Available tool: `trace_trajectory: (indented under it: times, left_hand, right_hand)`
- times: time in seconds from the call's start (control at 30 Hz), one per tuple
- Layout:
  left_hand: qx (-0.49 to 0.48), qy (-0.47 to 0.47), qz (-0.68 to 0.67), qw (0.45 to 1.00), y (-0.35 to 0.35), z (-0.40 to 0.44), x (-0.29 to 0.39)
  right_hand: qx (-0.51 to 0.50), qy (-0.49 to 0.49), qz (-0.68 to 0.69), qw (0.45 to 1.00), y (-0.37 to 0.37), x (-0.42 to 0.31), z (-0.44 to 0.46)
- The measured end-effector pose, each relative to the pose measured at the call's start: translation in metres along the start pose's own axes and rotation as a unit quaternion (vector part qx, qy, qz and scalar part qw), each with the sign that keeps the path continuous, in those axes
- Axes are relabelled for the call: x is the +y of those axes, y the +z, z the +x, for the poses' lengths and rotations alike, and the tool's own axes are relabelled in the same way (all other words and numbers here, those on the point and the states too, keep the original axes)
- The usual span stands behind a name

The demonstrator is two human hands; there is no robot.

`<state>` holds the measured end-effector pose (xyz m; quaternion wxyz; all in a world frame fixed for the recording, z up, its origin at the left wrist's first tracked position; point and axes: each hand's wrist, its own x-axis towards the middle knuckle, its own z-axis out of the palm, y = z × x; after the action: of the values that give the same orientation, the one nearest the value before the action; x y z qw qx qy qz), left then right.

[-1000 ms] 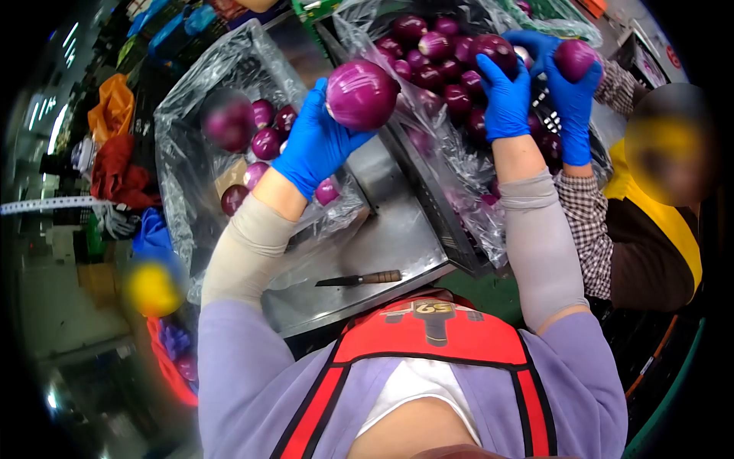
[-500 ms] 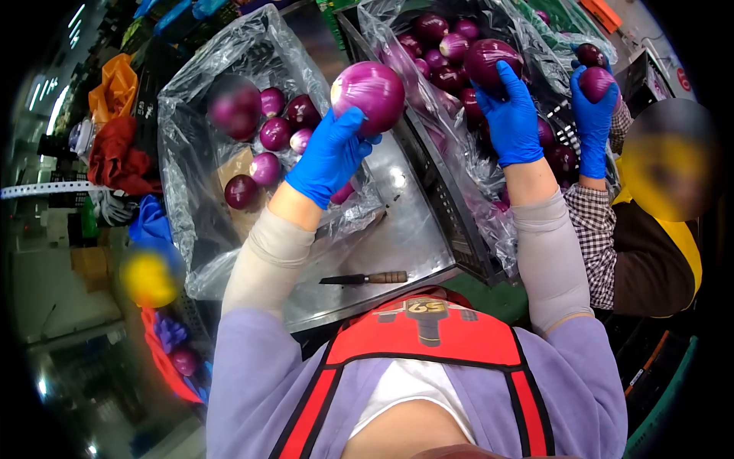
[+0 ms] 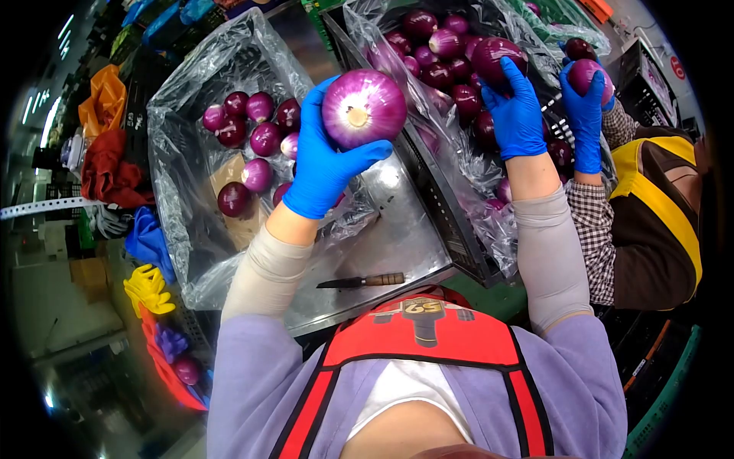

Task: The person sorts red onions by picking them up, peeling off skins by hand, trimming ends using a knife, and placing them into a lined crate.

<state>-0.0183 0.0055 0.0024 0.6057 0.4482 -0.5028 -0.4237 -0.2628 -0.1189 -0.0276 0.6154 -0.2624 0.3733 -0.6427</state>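
My left hand (image 3: 325,157), in a blue glove, grips a large red onion (image 3: 365,109) whose pale root end faces up toward me. It is held above the steel table (image 3: 397,237), beside the left crate. My right hand (image 3: 514,115), also gloved in blue, is closed around a darker red onion (image 3: 498,63) over the right crate. Below the left hand, several red onions (image 3: 265,139) lie in the clear plastic liner (image 3: 199,260) of the left crate. More red onions (image 3: 446,43) fill the lined black crate (image 3: 451,206) on the right.
A knife with a wooden handle (image 3: 384,279) lies on the steel table near my apron. At right, a co-worker's blue-gloved hand (image 3: 583,115) holds onions. Yellow gloves (image 3: 149,289) and coloured cloths hang at left. A piece of cardboard (image 3: 228,180) lies in the left crate.
My left hand has turned its onion so the root end faces me. The blurred onion over the left crate now lies among the others. My right hand still grips its onion.
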Motion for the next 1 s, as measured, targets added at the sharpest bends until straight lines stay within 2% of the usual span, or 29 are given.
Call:
trace_trajectory:
  times: [0.13,0.23,0.3,0.33,0.37,0.43,0.6,0.67,0.8,0.9,0.97,1.0]
  left_hand:
    - [-0.011,0.008,0.025,1.000,-0.002,0.001,-0.003]
    - [-0.027,-0.037,0.026,0.999,-0.009,0.002,-0.013]
    - [-0.032,-0.134,-0.218,0.966,-0.013,0.002,-0.011]
    - [-0.058,-0.171,-0.297,0.938,-0.022,0.003,-0.020]
    - [-0.058,-0.171,-0.296,0.938,-0.027,0.003,-0.022]
    - [-0.126,-0.226,-0.488,0.834,-0.034,0.005,-0.025]
    - [-0.098,-0.258,-0.525,0.805,-0.035,0.008,-0.031]
    - [-0.187,-0.261,-0.582,0.747,-0.035,0.011,-0.028]
    - [-0.200,-0.244,-0.564,0.763,-0.028,0.015,-0.019]
    - [-0.171,-0.290,-0.580,0.742,-0.025,0.017,-0.011]
    - [-0.121,-0.284,-0.527,0.792,-0.022,0.015,-0.005]
    - [-0.121,-0.283,-0.527,0.792,-0.022,0.015,-0.006]
  right_hand:
    - [0.000,-0.002,-0.010,1.000,0.000,0.000,0.001]
    - [0.002,0.002,-0.012,1.000,0.001,0.000,0.000]
    - [0.002,0.003,-0.011,1.000,0.000,0.000,0.000]
    - [0.002,0.002,-0.015,1.000,0.000,0.000,0.000]
    - [0.001,0.002,-0.019,1.000,0.001,0.001,0.000]
    - [0.001,0.005,-0.018,1.000,0.002,0.001,0.000]
    - [0.002,0.008,-0.020,1.000,0.001,0.000,0.000]
    - [0.004,0.003,-0.019,1.000,0.000,0.000,0.001]
    - [0.000,0.005,-0.022,1.000,0.000,0.000,0.001]
    - [-0.003,0.009,-0.025,1.000,-0.001,0.000,0.001]
    - [-0.007,0.010,-0.023,1.000,0.000,0.000,0.002]
    - [-0.007,0.010,-0.023,1.000,-0.001,0.000,0.002]
